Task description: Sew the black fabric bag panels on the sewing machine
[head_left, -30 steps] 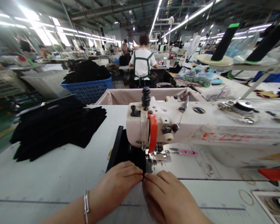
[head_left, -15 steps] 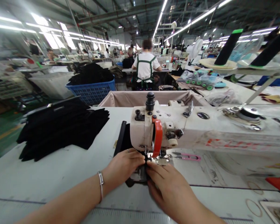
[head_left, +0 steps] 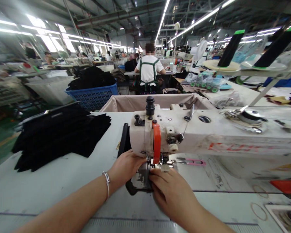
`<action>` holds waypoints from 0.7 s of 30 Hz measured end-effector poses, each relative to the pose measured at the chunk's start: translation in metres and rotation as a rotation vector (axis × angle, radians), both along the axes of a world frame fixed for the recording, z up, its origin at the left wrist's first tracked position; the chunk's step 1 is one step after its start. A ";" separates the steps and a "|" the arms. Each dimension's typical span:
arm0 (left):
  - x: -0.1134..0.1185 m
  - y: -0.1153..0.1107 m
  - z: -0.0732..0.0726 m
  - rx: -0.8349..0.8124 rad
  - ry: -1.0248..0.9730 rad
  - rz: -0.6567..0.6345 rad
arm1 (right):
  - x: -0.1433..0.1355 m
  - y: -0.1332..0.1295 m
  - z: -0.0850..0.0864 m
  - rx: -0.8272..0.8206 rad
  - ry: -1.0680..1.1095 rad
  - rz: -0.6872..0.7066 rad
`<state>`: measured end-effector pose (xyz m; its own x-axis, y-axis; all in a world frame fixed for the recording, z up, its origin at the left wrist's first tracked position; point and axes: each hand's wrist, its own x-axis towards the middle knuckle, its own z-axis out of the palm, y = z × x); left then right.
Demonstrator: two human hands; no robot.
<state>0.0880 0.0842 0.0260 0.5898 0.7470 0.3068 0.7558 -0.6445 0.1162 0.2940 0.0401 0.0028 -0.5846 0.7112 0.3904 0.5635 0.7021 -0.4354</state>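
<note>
My left hand (head_left: 129, 166), with a silver bracelet at the wrist, is closed at the left of the needle area of a white sewing machine (head_left: 142, 139). Its fingertips pinch the edge of a black fabric piece (head_left: 128, 144), mostly hidden behind the hand and machine head. Close in front of the presser foot, my right hand (head_left: 171, 189) has its fingers curled together at the right edge of the metal plate (head_left: 142, 178). What lies under those fingers is hidden. An orange guard (head_left: 156, 144) hangs down just above both hands.
Pink-handled thread snips (head_left: 191, 161) lie right of the needle. A stack of black fabric pieces (head_left: 60, 136) rests at left on the table. Behind the machine are a fabric-lined bin (head_left: 121, 103), a blue basket (head_left: 92, 95) and a seated person (head_left: 147, 69). Thread cones (head_left: 231, 48) stand right.
The black fabric between my fingertips no longer shows, and more of the metal plate is visible. My right hand sits slightly lower from the needle. The whole view has shifted a little.
</note>
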 end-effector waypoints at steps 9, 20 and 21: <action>0.005 -0.004 0.004 -0.012 -0.005 0.033 | -0.002 -0.001 -0.001 0.033 -0.010 -0.021; 0.011 -0.024 0.027 -0.186 0.022 0.066 | 0.001 -0.001 0.001 0.009 -0.011 -0.015; 0.008 -0.027 0.029 -0.212 0.020 0.056 | 0.001 -0.001 0.002 -0.001 -0.012 -0.016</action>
<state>0.0961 0.0576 0.0551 0.5499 0.8253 0.1284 0.7931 -0.5642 0.2294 0.2954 0.0388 0.0045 -0.5777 0.7211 0.3824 0.5802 0.6924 -0.4289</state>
